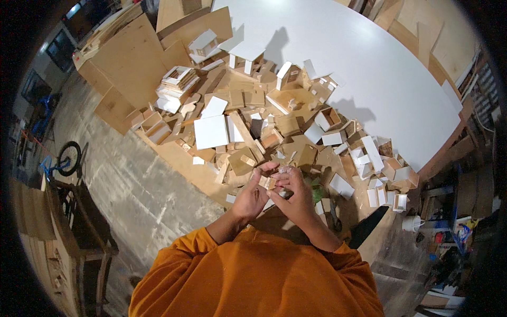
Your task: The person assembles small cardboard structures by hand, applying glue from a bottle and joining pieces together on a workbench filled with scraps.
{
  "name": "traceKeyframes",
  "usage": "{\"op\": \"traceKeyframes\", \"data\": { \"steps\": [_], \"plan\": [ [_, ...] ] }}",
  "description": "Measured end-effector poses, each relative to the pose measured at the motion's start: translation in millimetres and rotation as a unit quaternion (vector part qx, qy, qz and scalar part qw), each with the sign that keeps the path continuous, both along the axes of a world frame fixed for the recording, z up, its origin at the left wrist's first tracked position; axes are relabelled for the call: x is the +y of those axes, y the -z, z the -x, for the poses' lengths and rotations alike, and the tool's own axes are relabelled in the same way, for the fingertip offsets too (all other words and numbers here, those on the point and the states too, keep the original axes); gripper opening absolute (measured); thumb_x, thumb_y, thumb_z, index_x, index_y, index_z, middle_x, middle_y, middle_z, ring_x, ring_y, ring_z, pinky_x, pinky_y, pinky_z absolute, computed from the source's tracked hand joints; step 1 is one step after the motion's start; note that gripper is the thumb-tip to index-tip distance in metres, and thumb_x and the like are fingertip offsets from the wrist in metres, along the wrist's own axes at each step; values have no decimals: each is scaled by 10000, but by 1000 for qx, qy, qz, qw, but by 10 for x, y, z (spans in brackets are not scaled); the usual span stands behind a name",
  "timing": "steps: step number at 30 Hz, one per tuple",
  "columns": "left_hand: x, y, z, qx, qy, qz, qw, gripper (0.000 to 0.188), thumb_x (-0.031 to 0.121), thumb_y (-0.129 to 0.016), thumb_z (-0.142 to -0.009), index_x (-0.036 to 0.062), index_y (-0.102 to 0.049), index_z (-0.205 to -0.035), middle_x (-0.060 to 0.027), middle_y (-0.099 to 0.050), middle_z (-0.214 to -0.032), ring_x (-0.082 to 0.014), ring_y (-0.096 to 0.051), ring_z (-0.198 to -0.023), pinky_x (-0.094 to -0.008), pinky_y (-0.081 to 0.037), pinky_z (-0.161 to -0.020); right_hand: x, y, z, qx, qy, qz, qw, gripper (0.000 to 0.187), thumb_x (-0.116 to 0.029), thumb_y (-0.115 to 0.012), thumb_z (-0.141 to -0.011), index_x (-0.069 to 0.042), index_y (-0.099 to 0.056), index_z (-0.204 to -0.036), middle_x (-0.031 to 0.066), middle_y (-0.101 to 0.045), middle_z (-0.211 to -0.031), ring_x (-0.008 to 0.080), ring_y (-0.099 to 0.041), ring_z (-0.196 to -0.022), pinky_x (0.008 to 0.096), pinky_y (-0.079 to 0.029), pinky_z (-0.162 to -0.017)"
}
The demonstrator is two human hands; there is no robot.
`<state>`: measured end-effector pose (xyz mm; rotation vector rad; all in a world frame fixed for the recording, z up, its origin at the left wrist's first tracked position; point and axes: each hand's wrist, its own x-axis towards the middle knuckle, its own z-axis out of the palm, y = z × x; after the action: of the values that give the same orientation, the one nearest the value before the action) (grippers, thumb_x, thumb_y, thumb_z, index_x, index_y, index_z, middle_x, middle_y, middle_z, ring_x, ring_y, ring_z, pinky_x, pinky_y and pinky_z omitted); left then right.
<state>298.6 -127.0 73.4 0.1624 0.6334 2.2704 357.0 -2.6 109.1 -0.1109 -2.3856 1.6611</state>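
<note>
Close in front of me, at the near edge of the work table, both hands meet around a small light-brown wooden piece [269,183]. My left hand [250,199] grips it between thumb and fingers. From the other side, the thumb and fingers of my right hand [297,199] close on the same piece. Something small and whitish shows at the right fingertips, too small to name. Just beyond my hands lies a heap of wood and board offcuts, with a brown block [242,161] near the left fingers. A green item [317,193] lies beside my right hand.
A large white board [364,47] covers the table's far side. Small model houses, one with a white roof [246,50], stand among the scraps. Plywood sheets [124,55] lean at the left. A white bucket [412,223] stands right; a blue bicycle [59,162] is far left.
</note>
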Motion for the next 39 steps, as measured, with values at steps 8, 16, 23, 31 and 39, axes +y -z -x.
{"op": "traceKeyframes", "data": {
  "steps": [8, 16, 23, 31, 39],
  "plan": [
    [-289, 181, 106, 48, -10, 99, 994, 298, 129, -414, -960, 51, -427, -1247, -87, -525, -1163, -165, -531, -1055, -292, -451, -849, -88, 41, 128, 45, -22, -52, 997, 592, -50, -720, -743, 15, -402, -1238, 172, -631, -1020, 262, -655, -889, 338, -536, -748],
    [-471, 139, 295, 41, 0, 171, 984, 106, 69, -642, -855, 57, -592, -949, -16, -639, -869, -96, -594, -720, -240, -488, -646, -47, -74, 167, 71, -70, -180, 979, 678, -38, -733, -713, -36, -396, -1301, 148, -655, -996, 242, -664, -888, 344, -534, -767],
    [-488, 172, 326, 99, -19, 217, 971, 111, 92, -682, -834, 50, -601, -898, -26, -649, -824, -93, -588, -701, -237, -478, -638, -77, -194, 166, 76, -89, -249, 961, 728, -29, -677, -739, -71, -337, -1382, 166, -609, -897, 345, -604, -844, 425, -499, -717],
    [-503, 73, 325, 166, -10, 255, 953, 105, 86, -690, -826, 31, -608, -862, -27, -639, -795, -85, -580, -694, -235, -482, -646, -54, -198, 151, 56, -100, -264, 958, 764, -20, -660, -750, -71, -281, -1411, 177, -583, -803, 347, -601, -777, 424, -496, -685],
    [-511, 157, 273, 223, 25, 284, 932, 93, 76, -676, -836, 39, -616, -897, -10, -641, -845, -75, -583, -767, -224, -483, -667, -52, -246, 213, 89, -48, -245, 964, 719, -29, -735, -696, -43, -405, -1335, 139, -663, -896, 270, -664, -792, 353, -529, -704]
  ]
}}
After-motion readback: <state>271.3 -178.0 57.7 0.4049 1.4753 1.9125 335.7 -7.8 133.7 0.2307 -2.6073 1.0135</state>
